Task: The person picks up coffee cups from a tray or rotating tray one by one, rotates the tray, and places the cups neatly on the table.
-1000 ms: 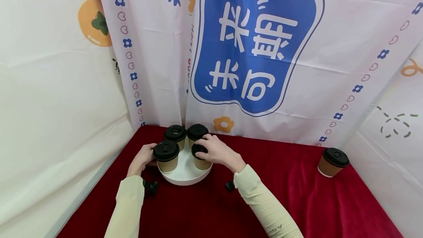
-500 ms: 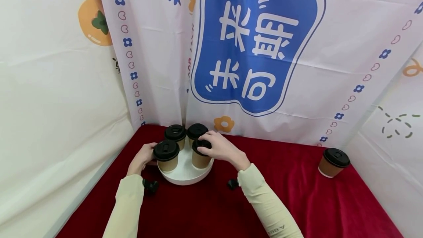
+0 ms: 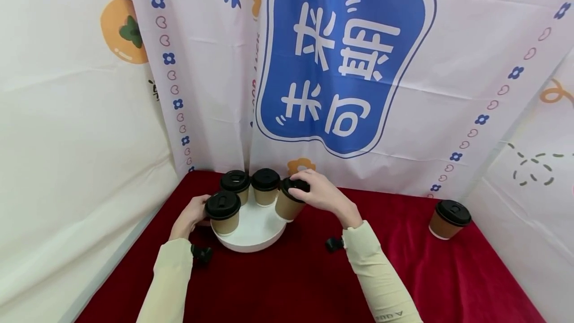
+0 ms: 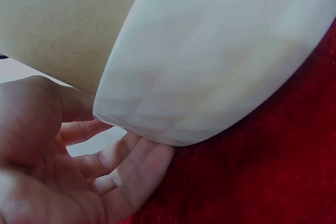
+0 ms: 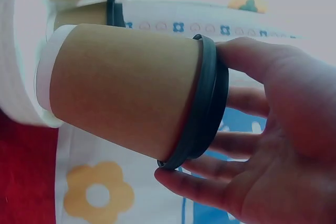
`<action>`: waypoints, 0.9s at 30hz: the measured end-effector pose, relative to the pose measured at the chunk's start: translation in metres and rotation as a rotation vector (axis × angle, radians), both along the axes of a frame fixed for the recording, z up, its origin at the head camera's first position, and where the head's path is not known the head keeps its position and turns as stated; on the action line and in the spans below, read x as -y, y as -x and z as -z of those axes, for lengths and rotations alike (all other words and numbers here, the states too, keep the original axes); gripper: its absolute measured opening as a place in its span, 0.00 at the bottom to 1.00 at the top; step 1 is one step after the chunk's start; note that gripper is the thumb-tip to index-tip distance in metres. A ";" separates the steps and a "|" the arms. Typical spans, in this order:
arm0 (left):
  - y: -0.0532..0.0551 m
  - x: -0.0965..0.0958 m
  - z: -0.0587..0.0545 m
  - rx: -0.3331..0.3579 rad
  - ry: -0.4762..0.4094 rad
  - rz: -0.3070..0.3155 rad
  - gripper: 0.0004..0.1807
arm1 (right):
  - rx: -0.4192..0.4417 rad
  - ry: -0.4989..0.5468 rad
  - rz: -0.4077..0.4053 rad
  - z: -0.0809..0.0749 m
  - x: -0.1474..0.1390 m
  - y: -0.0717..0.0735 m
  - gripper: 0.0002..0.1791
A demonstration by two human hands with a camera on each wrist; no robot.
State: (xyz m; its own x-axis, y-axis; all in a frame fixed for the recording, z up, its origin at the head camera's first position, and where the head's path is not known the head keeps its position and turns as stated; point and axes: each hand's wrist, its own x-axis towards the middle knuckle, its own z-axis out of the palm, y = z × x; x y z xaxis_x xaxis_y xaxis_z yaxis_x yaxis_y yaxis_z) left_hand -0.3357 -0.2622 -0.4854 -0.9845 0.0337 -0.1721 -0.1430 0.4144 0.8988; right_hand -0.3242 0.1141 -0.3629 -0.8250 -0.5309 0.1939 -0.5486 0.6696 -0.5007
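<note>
My right hand [image 3: 326,196] grips a lidded brown paper coffee cup [image 3: 288,207] by its black lid [image 5: 210,103]. This cup is tilted over the right rim of a round white tray [image 3: 251,244]. With thumb at the rim and fingers beneath, my left hand [image 4: 79,166] holds the tray's left side. Three more lidded coffee cups stand upright on the tray: one front left [image 3: 225,223], one back left [image 3: 243,196] and one at the back [image 3: 265,195]. In the head view, the front-left cup partly hides my left fingers.
Another coffee cup [image 3: 448,221] stands far right on the red cloth [image 3: 367,263]. A printed white curtain [image 3: 215,79] hangs behind the table, and a pale wall sheet [image 3: 80,153] rises on the left. Each wrist carries a small black camera.
My right hand has raised its cup and shifted it right, from standing on the tray to tilted at its right rim. My left hand stays at the tray.
</note>
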 end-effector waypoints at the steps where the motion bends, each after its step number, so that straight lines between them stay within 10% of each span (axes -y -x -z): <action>1: 0.000 0.000 0.000 0.001 0.001 0.000 0.21 | 0.000 -0.001 0.010 -0.001 -0.004 0.000 0.22; 27: 0.003 -0.001 0.004 0.017 -0.010 -0.029 0.21 | -0.027 -0.101 0.155 0.014 -0.137 -0.002 0.24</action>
